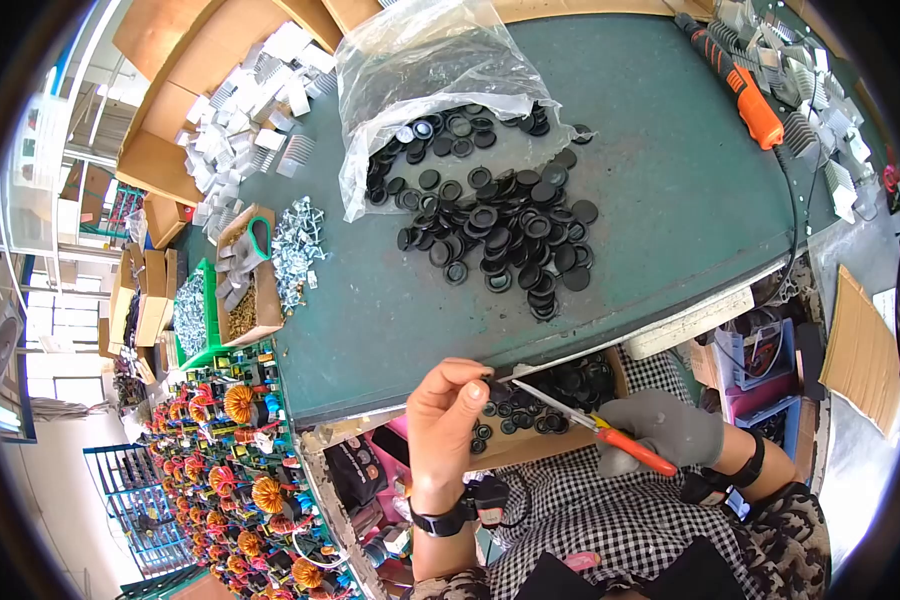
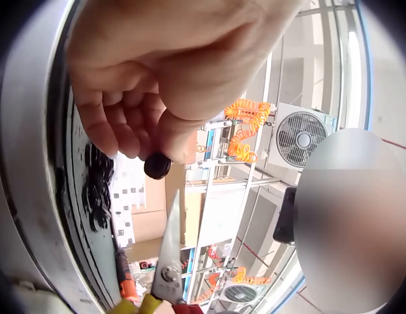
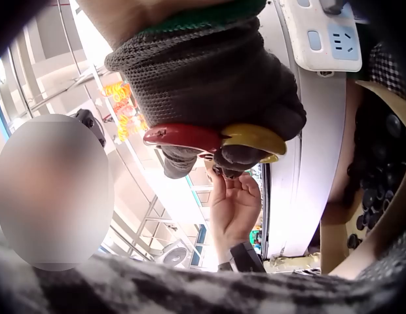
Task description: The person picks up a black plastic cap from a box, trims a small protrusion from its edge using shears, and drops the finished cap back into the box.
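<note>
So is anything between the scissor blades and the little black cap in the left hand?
Nothing visible: the scissors point straight at the black cap pinched by the left hand, with open space between.

Two hands are at work below the bench's near edge: the bare left one [image 1: 448,415] pinches one small black cap [image 2: 157,165], and the gloved right one [image 1: 660,428] grips one pair of scissors [image 1: 585,420]. On the bench [image 1: 670,200] lie one clear plastic bag [image 1: 420,70] at the far edge, one orange-handled tool [image 1: 740,85] near the far right corner, and black caps [image 1: 510,225] too many to count. One cardboard box [image 1: 545,405] of further caps sits under the near edge.
</note>
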Demonstrator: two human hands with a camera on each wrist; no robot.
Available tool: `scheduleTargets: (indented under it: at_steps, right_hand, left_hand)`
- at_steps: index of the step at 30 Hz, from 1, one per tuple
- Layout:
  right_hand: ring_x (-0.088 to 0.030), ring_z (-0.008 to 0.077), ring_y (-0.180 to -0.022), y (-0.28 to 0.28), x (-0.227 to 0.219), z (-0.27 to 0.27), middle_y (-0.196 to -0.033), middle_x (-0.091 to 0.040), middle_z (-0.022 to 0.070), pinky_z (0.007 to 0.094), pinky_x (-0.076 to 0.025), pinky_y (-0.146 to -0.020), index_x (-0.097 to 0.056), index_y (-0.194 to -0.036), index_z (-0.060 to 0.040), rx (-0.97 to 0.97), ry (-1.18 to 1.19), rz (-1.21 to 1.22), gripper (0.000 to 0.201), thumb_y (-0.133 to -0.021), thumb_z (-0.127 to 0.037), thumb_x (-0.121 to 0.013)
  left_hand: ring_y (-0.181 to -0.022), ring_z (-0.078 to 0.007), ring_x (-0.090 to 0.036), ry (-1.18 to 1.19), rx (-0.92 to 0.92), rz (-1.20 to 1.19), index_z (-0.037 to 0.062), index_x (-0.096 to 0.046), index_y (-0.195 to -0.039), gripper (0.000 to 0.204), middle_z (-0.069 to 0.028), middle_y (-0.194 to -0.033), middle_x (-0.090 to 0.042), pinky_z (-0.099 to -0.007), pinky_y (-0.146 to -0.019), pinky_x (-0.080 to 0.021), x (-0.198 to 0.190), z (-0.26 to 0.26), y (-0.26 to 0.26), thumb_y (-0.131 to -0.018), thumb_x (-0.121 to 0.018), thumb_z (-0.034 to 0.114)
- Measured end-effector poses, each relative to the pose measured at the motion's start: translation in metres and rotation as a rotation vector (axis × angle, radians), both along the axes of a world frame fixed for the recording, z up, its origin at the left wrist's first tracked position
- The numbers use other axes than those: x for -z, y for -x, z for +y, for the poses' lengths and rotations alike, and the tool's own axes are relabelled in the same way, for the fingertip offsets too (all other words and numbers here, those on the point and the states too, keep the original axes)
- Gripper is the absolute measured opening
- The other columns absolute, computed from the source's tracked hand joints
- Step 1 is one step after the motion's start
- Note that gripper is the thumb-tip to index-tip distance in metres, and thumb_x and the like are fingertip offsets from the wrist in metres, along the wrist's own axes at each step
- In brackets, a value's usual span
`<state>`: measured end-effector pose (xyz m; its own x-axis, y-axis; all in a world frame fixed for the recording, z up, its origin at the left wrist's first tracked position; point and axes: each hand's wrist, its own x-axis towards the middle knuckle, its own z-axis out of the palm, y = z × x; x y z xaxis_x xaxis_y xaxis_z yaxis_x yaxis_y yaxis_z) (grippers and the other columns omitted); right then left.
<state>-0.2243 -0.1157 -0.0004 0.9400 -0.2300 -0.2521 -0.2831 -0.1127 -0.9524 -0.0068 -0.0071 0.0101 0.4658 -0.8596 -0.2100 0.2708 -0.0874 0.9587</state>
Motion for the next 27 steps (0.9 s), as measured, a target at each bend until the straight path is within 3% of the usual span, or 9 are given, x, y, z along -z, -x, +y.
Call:
scheduleTargets:
  at_steps: [1,3,4,6,8,11,18,23,27]
  right_hand:
    - [-0.056,0.0274,-0.059,0.003,-0.003,-0.002,-0.067,-0.056,0.0137,0.0333,-0.042,-0.054,-0.055,-0.089,-0.0017,-0.001,0.003,-0.001,0.054,-0.073,-0.052,-0.064]
    - [-0.056,0.0234,-0.059,0.008,-0.005,-0.006,-0.067,-0.056,0.0123,0.0313,-0.042,-0.054,-0.056,-0.085,-0.0015,0.044,-0.109,0.028,0.047,-0.073,-0.045,-0.068]
    - [-0.056,0.0234,-0.059,0.009,-0.005,-0.006,-0.067,-0.056,0.0123,0.0313,-0.042,-0.054,-0.056,-0.085,-0.0015,0.042,-0.11,0.026,0.047,-0.073,-0.045,-0.068]
    - [-0.054,0.0199,-0.059,0.009,-0.004,-0.005,-0.066,-0.055,0.0104,0.0295,-0.041,-0.054,-0.056,-0.081,-0.001,0.197,-0.239,-0.09,0.043,-0.072,-0.041,-0.07]
    - [-0.054,0.0192,-0.058,0.007,-0.004,-0.003,-0.066,-0.056,0.0097,0.0287,-0.041,-0.054,-0.056,-0.081,-0.0008,0.208,-0.245,-0.103,0.041,-0.073,-0.039,-0.07]
    - [-0.054,0.0186,-0.059,0.01,-0.006,-0.002,-0.067,-0.056,0.0095,0.0279,-0.042,-0.055,-0.057,-0.08,-0.0005,0.199,-0.211,-0.066,0.036,-0.074,-0.034,-0.069]
    - [-0.055,0.0192,-0.058,0.014,-0.006,-0.003,-0.064,-0.054,0.0091,0.0304,-0.042,-0.054,-0.055,-0.079,-0.0013,0.197,-0.183,-0.064,0.035,-0.075,-0.034,-0.068]
    - [-0.057,0.0268,-0.06,0.009,-0.005,-0.005,-0.064,-0.055,0.0107,0.0332,-0.043,-0.054,-0.054,-0.084,-0.002,0.115,0.034,0.0,0.052,-0.067,-0.049,-0.07]
    - [-0.057,0.0332,-0.062,0.0,-0.008,-0.004,-0.065,-0.055,0.0123,0.036,-0.044,-0.054,-0.052,-0.085,-0.0026,0.068,0.405,-0.042,0.063,-0.059,-0.057,-0.071]
  left_hand:
    - [-0.077,-0.0122,-0.051,0.003,-0.001,-0.001,0.0017,-0.059,-0.087,0.02,-0.0043,-0.085,-0.054,-0.0244,-0.073,-0.04,-0.005,0.001,-0.002,-0.078,-0.068,0.018]
    - [-0.077,-0.0106,-0.051,-0.155,0.238,-0.477,0.002,-0.062,-0.094,0.024,-0.0033,-0.088,-0.057,-0.0233,-0.069,-0.04,-0.017,0.004,-0.002,-0.074,-0.07,0.014]
    - [-0.081,-0.0165,-0.055,-0.221,0.355,-0.642,0.0042,-0.063,-0.095,0.026,-0.0073,-0.091,-0.059,-0.0277,-0.071,-0.044,-0.023,0.001,-0.001,-0.072,-0.069,0.013]
    - [-0.082,-0.0199,-0.056,-0.214,0.312,-0.848,0.0043,-0.063,-0.095,0.026,-0.0089,-0.092,-0.06,-0.0296,-0.072,-0.044,-0.029,-0.01,-0.004,-0.071,-0.068,0.012]
    - [-0.083,-0.0274,-0.056,-0.111,0.172,-1.209,0.0045,-0.064,-0.094,0.025,-0.0111,-0.09,-0.062,-0.0344,-0.073,-0.045,-0.029,-0.029,-0.013,-0.07,-0.067,0.012]
    - [-0.08,-0.0277,-0.055,-0.078,0.088,-1.55,0.0053,-0.064,-0.093,0.024,-0.0093,-0.088,-0.062,-0.0344,-0.071,-0.044,-0.02,-0.062,-0.035,-0.07,-0.066,0.011]
    - [-0.081,-0.0274,-0.055,-0.122,0.058,-1.627,0.004,-0.063,-0.08,0.014,-0.0086,-0.087,-0.062,-0.0364,-0.073,-0.044,-0.01,-0.072,-0.042,-0.069,-0.068,0.009]
    - [-0.088,-0.0165,-0.056,-0.065,0.079,-0.302,0.0019,-0.058,-0.081,0.014,-0.0101,-0.1,-0.061,-0.0284,-0.081,-0.041,-0.008,-0.033,-0.023,-0.075,-0.069,0.009]
    - [-0.086,-0.0135,-0.054,0.043,0.097,0.055,0.0017,-0.056,-0.092,0.025,-0.0087,-0.1,-0.059,-0.0254,-0.079,-0.041,-0.011,-0.017,-0.011,-0.076,-0.07,0.013]
